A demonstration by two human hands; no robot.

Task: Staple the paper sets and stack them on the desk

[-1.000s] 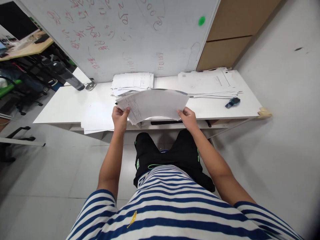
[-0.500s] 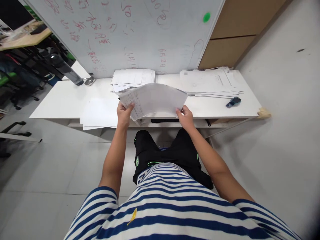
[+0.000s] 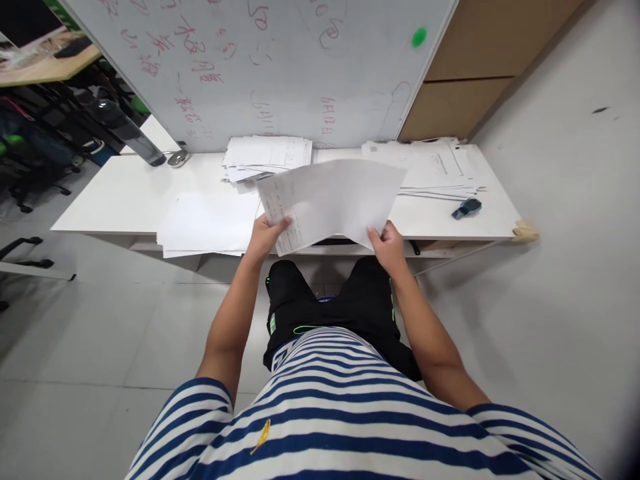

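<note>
Between my two hands is a sheaf of paper (image 3: 330,200), bowed and raised above the desk's front edge, with faint writing along its left side. My left hand (image 3: 267,237) pinches its lower left edge, thumb on top. At the lower right corner, my right hand (image 3: 387,247) grips it the same way. Whether it is one sheet or several I cannot tell. To the left, blank white sheets (image 3: 207,223) lie partly over the desk edge. Behind the held paper sits a stack of printed papers (image 3: 267,153), and a wider pile of papers (image 3: 430,163) lies at the right.
The white desk (image 3: 115,193) stands against a whiteboard (image 3: 300,73) with red writing. On its left are a dark bottle (image 3: 133,133) and a small round metallic object (image 3: 177,159). A dark blue object (image 3: 467,208) lies right. Cardboard boxes (image 3: 465,107) stand behind, beside the wall.
Both hands have moved to the right and slightly toward me with the paper. The paper now lies flatter and more spread out, covering part of the right pile's edge.
</note>
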